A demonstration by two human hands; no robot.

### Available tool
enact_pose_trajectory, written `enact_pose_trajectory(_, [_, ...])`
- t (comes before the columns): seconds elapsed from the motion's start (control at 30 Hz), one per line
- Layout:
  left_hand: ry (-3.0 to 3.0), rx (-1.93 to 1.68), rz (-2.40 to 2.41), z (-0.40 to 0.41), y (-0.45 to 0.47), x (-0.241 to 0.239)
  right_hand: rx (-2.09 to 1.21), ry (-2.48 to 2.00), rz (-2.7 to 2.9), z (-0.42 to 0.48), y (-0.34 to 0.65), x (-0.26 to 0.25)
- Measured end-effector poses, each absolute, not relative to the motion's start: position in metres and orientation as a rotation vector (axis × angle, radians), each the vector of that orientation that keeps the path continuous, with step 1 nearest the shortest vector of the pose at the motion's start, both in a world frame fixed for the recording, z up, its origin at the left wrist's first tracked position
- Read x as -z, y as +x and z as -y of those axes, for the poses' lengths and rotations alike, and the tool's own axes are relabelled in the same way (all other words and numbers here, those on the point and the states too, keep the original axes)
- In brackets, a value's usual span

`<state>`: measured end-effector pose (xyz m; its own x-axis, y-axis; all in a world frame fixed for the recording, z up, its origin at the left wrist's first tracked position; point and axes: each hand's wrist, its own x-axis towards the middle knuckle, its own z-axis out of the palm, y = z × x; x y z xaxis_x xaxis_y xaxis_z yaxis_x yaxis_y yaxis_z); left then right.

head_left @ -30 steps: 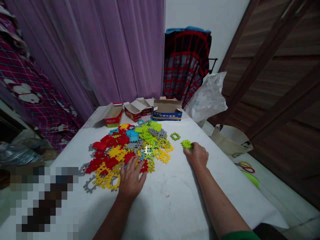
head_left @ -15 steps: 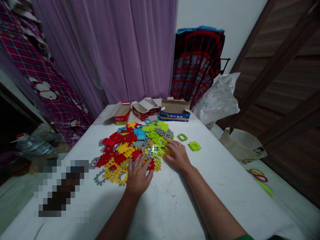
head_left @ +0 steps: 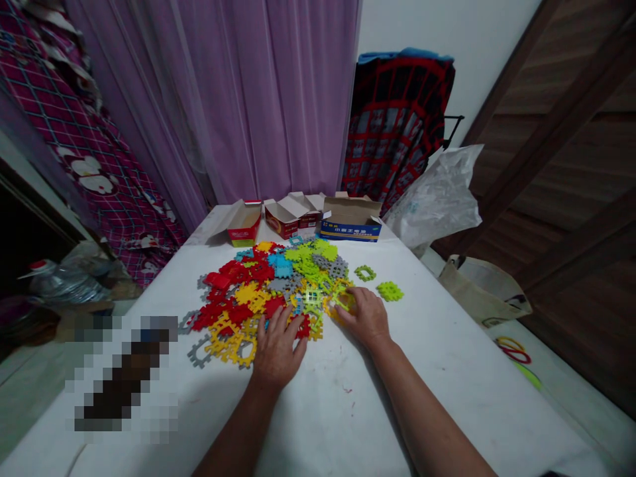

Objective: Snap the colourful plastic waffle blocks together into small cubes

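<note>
By the spread left hand (head_left: 277, 348), toothed pieces (head_left: 256, 296) look light and stiff; I'd pinch their rims. Right hand (head_left: 368, 319) curls over yellow ones (head_left: 346, 304), grip unclear.

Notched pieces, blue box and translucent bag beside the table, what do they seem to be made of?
Notched pieces: probably rigid plastic, fairly smooth; even, bright colours and regular, moulded-looking teeth.
Blue box: likely thin printed cardboard; plain brown inside. Whether it's glossy is hard to tell.
Translucent bag: looks like thin plastic film, crinkled and slightly shiny.
</note>
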<state>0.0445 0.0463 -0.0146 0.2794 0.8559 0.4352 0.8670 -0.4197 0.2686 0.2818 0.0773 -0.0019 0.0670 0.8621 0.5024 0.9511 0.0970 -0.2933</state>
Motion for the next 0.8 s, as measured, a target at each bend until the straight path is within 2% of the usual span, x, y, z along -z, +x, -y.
enact_pose_trajectory(0.23, [-2.520, 0.723, 1.619, -0.052, 0.037, 0.020, 0.169, -2.235, 1.658, -0.051, 0.315, 0.000])
enact_pose_trajectory(0.53, [-2.492, 0.700, 1.634, -0.049, 0.041, 0.015, 0.123, -2.189, 1.601, -0.047, 0.317, 0.011])
enact_pose_trajectory(0.8, [-2.502, 0.694, 1.614, -0.051, 0.039, 0.018, 0.327, -1.955, 1.234, -0.065, 0.369, 0.016])
